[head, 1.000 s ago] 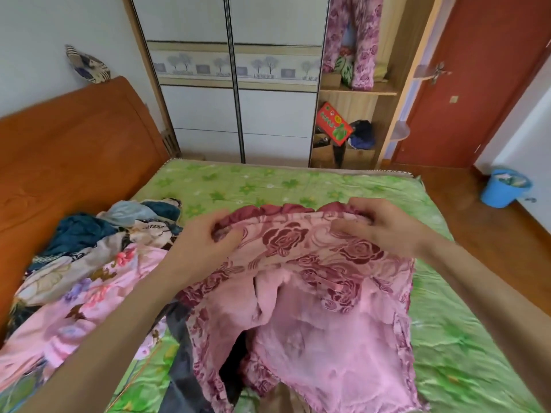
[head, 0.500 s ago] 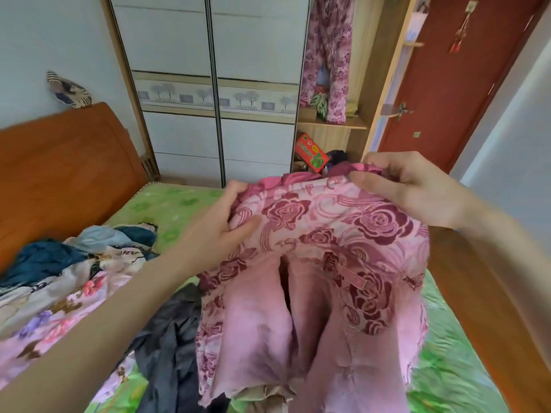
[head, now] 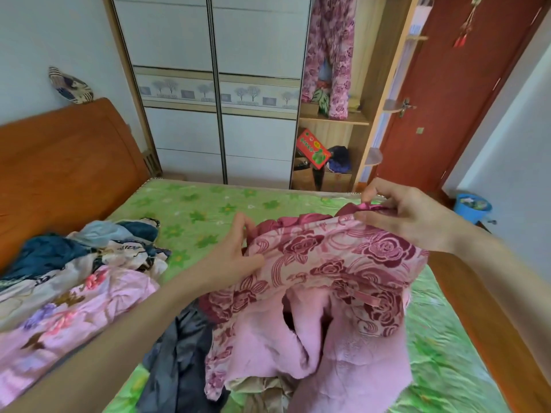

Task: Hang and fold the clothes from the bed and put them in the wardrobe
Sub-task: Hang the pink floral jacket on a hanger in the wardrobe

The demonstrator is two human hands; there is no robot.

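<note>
Head view: we count two hands, one garment held.
Left hand (head: 235, 257): grasps the rose-print garment (head: 328, 263).
Right hand (head: 408, 216): pinches its waistband.

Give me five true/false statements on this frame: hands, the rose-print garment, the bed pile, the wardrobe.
1. Both hands hold the pink rose-print garment at its top edge. True: the left hand grips the left side, the right hand pinches the right.
2. The garment lies flat and folded on the bed. False: its top edge is held up and the rest hangs crumpled, pale lining showing.
3. A pile of unfolded clothes lies on the green bedspread near the headboard. True.
4. The open wardrobe section has nothing hanging in it. False: a matching rose-print piece hangs there.
5. A dark grey garment lies under the left forearm. True.
</note>
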